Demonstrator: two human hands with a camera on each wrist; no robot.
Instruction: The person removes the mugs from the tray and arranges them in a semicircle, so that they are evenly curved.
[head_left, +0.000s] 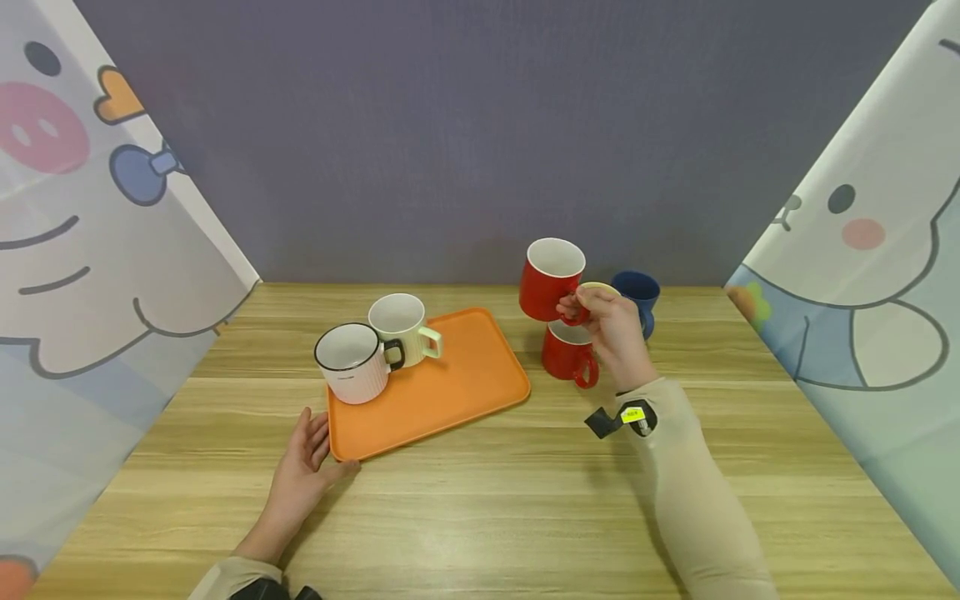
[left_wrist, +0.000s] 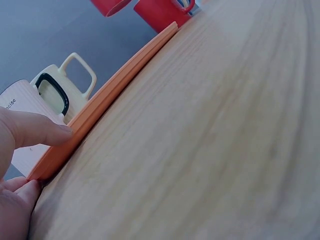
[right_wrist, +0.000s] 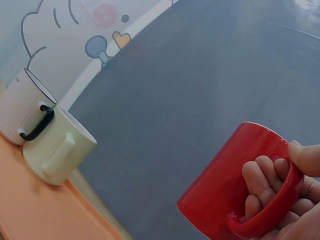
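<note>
- Dark cloth backdrop [head_left: 487,125] is standing behind our wooden table [head_left: 480,525], and cartoon-printed sheets [head_left: 135,250] are flanking it.
- Our right hand [head_left: 611,329] is pinching the handle [right_wrist: 275,211] of a raised red mug [head_left: 542,292], fingers curling through the loop, thumb pressing on top.
- We are holding that mug mouth-up, above and apart from a second red mug [head_left: 561,358] standing on the table, right of the tray.
- Our left hand [head_left: 303,462] is spreading thumb and fingers around the near left corner of an orange tray [head_left: 450,387], touching its edge.
- On the tray's left part, a white mug [head_left: 356,382] with a black rim is standing just before a cream mug [head_left: 412,343]; whether they are touching, we cannot tell.
- Behind our right hand, a yellow mug [head_left: 603,288] is mostly hiding, and a blue mug [head_left: 647,302] is standing farther right.
</note>
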